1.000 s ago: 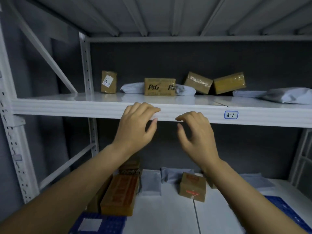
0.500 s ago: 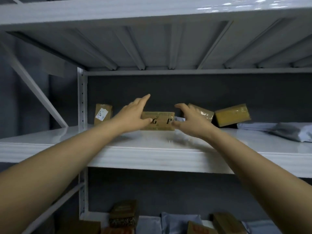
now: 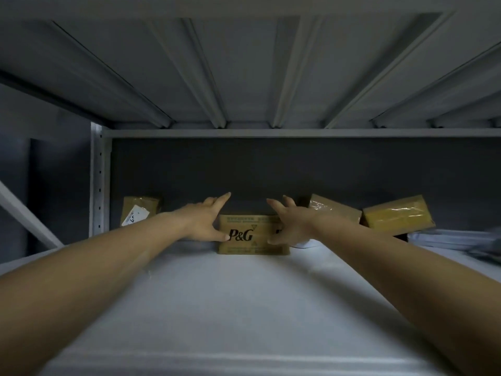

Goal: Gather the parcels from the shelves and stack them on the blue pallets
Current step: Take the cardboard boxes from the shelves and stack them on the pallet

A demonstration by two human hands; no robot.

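Since half a second ago both hands have reached further in along the white shelf (image 3: 244, 308) and now flank the P&G box (image 3: 249, 240) at mid-frame. The left hand (image 3: 202, 222) sits at the box's left end and the right hand (image 3: 288, 225) at its right end. Each hand is spread, with straight fingers above the top edge and the thumb on the front face; neither has closed round the box. Four brown parcels stand along the back wall: the P&G box, one labelled parcel (image 3: 138, 213) at the left, and two tilted taped boxes (image 3: 334, 210) (image 3: 397, 215) at the right. One grey mailer bag (image 3: 455, 240) lies at the right edge.
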